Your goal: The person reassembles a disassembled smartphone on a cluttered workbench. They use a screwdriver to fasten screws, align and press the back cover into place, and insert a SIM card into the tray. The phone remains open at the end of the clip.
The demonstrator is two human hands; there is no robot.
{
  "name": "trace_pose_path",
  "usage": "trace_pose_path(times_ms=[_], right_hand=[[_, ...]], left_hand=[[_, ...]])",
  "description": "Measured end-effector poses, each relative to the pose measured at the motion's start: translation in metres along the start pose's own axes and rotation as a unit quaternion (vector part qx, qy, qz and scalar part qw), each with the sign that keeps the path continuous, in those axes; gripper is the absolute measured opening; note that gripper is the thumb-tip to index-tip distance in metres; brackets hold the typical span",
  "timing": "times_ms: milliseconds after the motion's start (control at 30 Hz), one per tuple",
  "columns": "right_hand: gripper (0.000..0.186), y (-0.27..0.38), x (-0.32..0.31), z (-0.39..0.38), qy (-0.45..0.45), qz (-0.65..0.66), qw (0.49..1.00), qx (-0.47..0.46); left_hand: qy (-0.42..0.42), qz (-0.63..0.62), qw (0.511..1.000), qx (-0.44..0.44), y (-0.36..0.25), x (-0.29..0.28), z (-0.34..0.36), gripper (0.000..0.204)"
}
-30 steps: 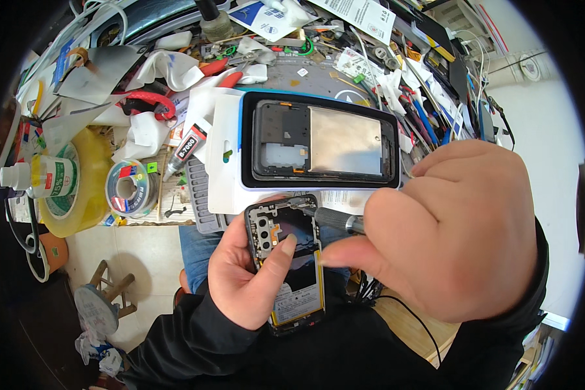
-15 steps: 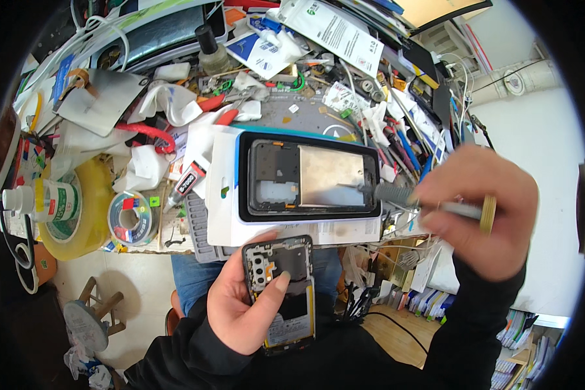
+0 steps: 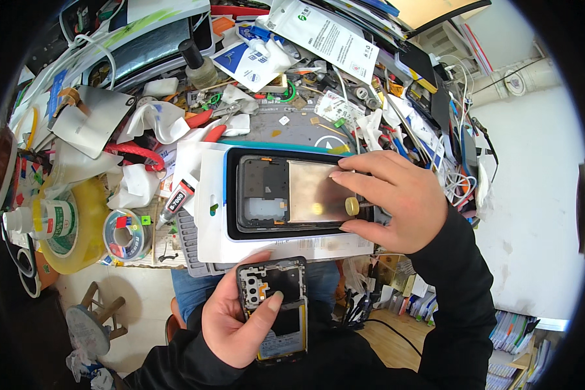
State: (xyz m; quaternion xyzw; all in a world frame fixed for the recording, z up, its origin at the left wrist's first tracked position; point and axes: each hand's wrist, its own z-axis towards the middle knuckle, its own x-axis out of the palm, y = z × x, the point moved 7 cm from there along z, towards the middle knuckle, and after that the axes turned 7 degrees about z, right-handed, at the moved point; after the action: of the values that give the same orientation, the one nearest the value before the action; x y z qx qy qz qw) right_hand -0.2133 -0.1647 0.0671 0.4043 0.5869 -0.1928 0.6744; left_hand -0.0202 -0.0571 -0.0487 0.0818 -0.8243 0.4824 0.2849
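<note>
My left hand (image 3: 235, 331) grips an opened phone (image 3: 274, 311) at its sides, thumb across the dark upper half; camera module and yellow-edged battery show. Above it, a dark phone housing (image 3: 262, 190) with a silvery plate (image 3: 299, 192) lies in a black tray (image 3: 232, 196) with a blue edge, on white card packaging (image 3: 211, 242). My right hand (image 3: 403, 211) is curved over the housing's right part, thumb and fingertips on or just above it, with a metal screwdriver (image 3: 351, 207) held among the fingers. Its brass cap shows; the rest is mostly hidden.
The desk is crowded with a glue tube (image 3: 175, 203), a spool (image 3: 125, 235), a yellow tape roll (image 3: 77, 244), a white bottle (image 3: 36, 223), red-handled tools, papers, cables and a glass bottle (image 3: 205, 73). A stool (image 3: 88, 325) stands on the floor at lower left.
My right hand swung from the phone out to the right with the screwdriver, then came leftward over the housing. My left hand and phone have sunk lower in the picture.
</note>
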Motion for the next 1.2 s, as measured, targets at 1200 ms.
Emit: trace_pose_path(times_ms=[1200], right_hand=[[0.08,0.015,0.01,0.021,0.1,-0.095,0.99,0.015]], left_hand=[[0.071,0.162,0.983,-0.052,-0.038,0.023,0.017,0.071]])
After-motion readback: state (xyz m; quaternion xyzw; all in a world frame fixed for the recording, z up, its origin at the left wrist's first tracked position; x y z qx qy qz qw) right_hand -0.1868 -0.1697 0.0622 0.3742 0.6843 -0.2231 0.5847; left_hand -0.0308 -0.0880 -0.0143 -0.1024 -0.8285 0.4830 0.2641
